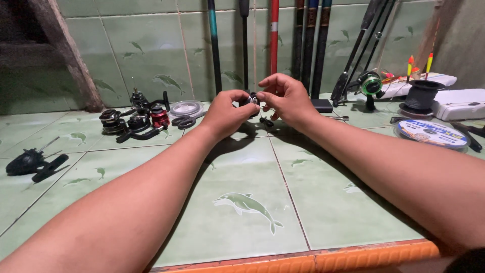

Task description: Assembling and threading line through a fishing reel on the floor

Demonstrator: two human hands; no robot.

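An orange edge (313,259) borders the green tiled tabletop (242,172); beyond it, left hand (225,114) and right hand (285,96) pinch a small black reel part (251,100) with their fingers; reels (136,121) lie left.

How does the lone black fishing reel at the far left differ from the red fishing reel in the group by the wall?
The lone black fishing reel is all black and lies apart on the tiles; the red fishing reel has a red body and sits packed among other reels. Both lie on the green tiled surface, untouched by either hand.
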